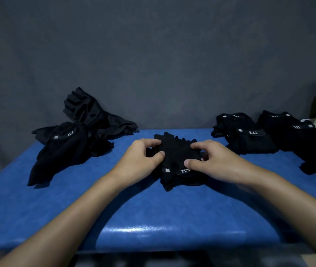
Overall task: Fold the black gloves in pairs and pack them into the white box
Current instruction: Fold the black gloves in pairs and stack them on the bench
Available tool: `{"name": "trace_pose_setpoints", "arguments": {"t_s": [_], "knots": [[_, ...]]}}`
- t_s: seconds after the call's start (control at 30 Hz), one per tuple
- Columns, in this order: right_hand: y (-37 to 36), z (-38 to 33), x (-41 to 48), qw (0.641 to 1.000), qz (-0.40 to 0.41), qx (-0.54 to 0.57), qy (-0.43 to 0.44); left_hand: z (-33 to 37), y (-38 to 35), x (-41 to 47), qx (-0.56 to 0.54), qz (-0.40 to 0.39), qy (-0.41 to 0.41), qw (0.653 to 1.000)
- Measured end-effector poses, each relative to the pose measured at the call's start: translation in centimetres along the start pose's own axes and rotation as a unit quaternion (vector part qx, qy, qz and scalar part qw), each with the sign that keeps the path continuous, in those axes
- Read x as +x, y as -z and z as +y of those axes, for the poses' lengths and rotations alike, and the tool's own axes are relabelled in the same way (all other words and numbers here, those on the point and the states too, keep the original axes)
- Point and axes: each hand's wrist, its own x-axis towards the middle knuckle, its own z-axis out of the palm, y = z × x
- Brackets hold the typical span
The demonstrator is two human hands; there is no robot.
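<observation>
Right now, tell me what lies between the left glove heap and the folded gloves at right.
Head view: the black 5.11 glove pair, gripped by left hand and right hand.

matt black cloth gloves, glossy blue leather-like table cover, matt grey backdrop

- We see our left hand at the left edge of the black glove pair, its fingers curled, its thumb and fingertips pinching the fabric.
- Our right hand grips the pair's right edge, with fingers curled over the top and the thumb pressing on its near part.
- Our bare left forearm and right forearm reach in from the pair's near side, converging toward it; the right one looks slightly blurred.
</observation>
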Motion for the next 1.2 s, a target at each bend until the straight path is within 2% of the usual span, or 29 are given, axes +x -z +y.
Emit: {"name": "trace_pose_setpoints", "arguments": {"t_s": [0.07,0.13,0.2,0.27,0.37,0.43,0.63,0.73,0.8,0.9,1.0,1.1,1.2], "knots": [[0.2,0.9,0.4,1.000,-0.008,-0.012,-0.014,0.0,-0.2,-0.1,0.022,0.011,-0.017,1.000],[0.5,1.3,0.5,0.999,0.030,0.001,-0.010,0.1,-0.2,-0.4,0.059,0.035,-0.056,0.996],[0.7,1.1,0.6,0.997,0.070,-0.001,0.044,0.6,-0.1,-0.8,0.106,0.046,-0.103,0.988],[0.4,1.2,0.9,0.993,0.074,-0.025,0.086,0.9,-0.1,-1.1,0.145,0.028,-0.130,0.980],[-0.5,1.7,1.0,0.996,0.031,-0.046,0.072,0.8,-0.5,-1.4,0.247,-0.017,-0.150,0.957],[-1.0,2.2,1.0,0.993,-0.013,-0.100,0.057,0.4,-0.6,-1.6,0.297,-0.033,-0.154,0.942],[-1.5,2.6,1.1,0.964,-0.092,-0.247,0.013,-0.4,-0.4,-1.5,0.355,-0.088,-0.128,0.922],[-1.5,2.5,0.9,0.971,-0.082,-0.227,0.012,-0.4,-0.4,-1.6,0.334,-0.090,-0.120,0.931],[-1.3,2.5,0.7,0.987,-0.026,-0.157,0.028,-0.5,0.1,-1.4,0.264,-0.068,-0.108,0.956],[-0.8,2.4,0.0,0.990,0.052,-0.066,0.110,-0.8,1.8,-1.1,0.177,0.002,-0.116,0.977],[-0.3,2.3,-0.9,0.981,0.032,-0.058,0.181,-1.1,3.6,-1.3,0.172,-0.012,-0.120,0.978],[-0.2,2.3,-1.3,0.979,0.003,-0.060,0.196,-1.5,4.1,-1.6,0.189,-0.052,-0.146,0.970],[-0.3,2.4,-1.4,0.981,-0.007,-0.020,0.194,-1.7,3.7,-1.5,0.193,-0.040,-0.168,0.966]]}}
